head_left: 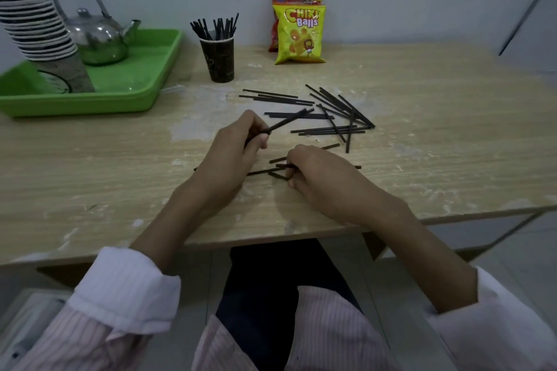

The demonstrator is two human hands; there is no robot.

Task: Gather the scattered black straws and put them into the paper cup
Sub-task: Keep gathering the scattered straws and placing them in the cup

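Note:
Several black straws (331, 117) lie scattered across the middle of the wooden table. A dark paper cup (218, 59) stands upright behind them, with several straws sticking out of its top. My left hand (229, 156) is shut on a black straw (286, 122) that points up and to the right above the table. My right hand (325, 181) rests on the table just to the right, its fingers pinching a straw (281, 166) from a small group lying under both hands.
A green tray (141, 84) at the back left holds a metal kettle (96, 33) and a tall stack of paper cups (33, 15). Two snack bags (300, 33) lean on the wall behind the straws. The table's front edge (271, 238) is just below my wrists.

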